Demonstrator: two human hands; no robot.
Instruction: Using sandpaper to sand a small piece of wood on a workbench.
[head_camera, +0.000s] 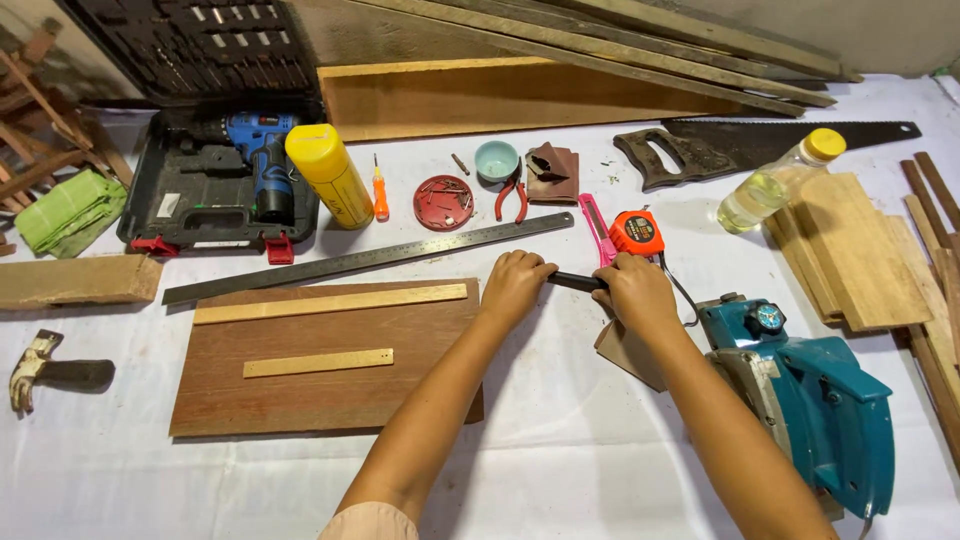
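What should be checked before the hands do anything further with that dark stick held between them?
1. Both hands on the dark stick: left hand and right hand grip its ends: ok.
2. What the stick is: cannot tell.
3. Brown board flat on the white table cover, two pale strips on it: ok.
4. Steel ruler lies beside the board: ok.
5. Teal power planer close to the right forearm: not ok.

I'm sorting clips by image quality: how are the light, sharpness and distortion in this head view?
Head view: even, soft light with faint shadows under the brown board and both hands; left hand and right hand sharp on the black rod; mild glare on the clear bottle; the steel ruler looks slightly bowed, suggesting wide-angle distortion.
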